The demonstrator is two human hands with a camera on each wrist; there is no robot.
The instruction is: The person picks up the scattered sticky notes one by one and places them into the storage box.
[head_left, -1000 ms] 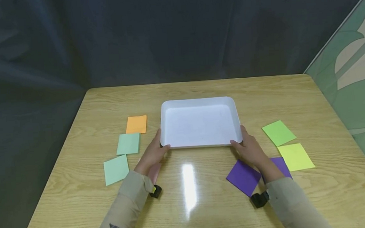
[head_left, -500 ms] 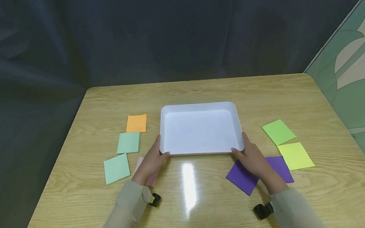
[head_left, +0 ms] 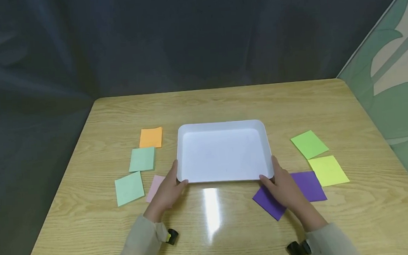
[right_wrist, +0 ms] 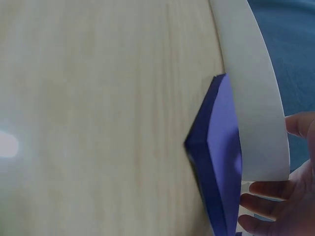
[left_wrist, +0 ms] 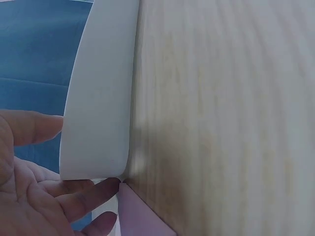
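A shallow white tray (head_left: 223, 153) lies in the middle of the head view, with nothing inside it. My left hand (head_left: 165, 193) holds its near left corner, thumb at the rim and fingers at the side. At the near right corner my right hand (head_left: 282, 186) grips it the same way. The left wrist view shows fingers against the tray's wall (left_wrist: 98, 98), beside a pink sticky note pad (left_wrist: 140, 216). A purple sticky note pad (right_wrist: 226, 147) sits right against the tray wall in the right wrist view. My right hand and forearm partly cover the purple pads.
To the left are an orange pad (head_left: 151, 137) and two mint green pads, the farther one (head_left: 142, 159) and the nearer one (head_left: 129, 188). On the right lie a green pad (head_left: 309, 144), a yellow pad (head_left: 328, 170) and another purple pad (head_left: 309, 185). A dark curtain (head_left: 198, 38) hangs behind the table.
Both hands have drawn the tray toward me across the table, keeping hold of its near corners. The pads stay about where they were; the head view has shifted slightly.
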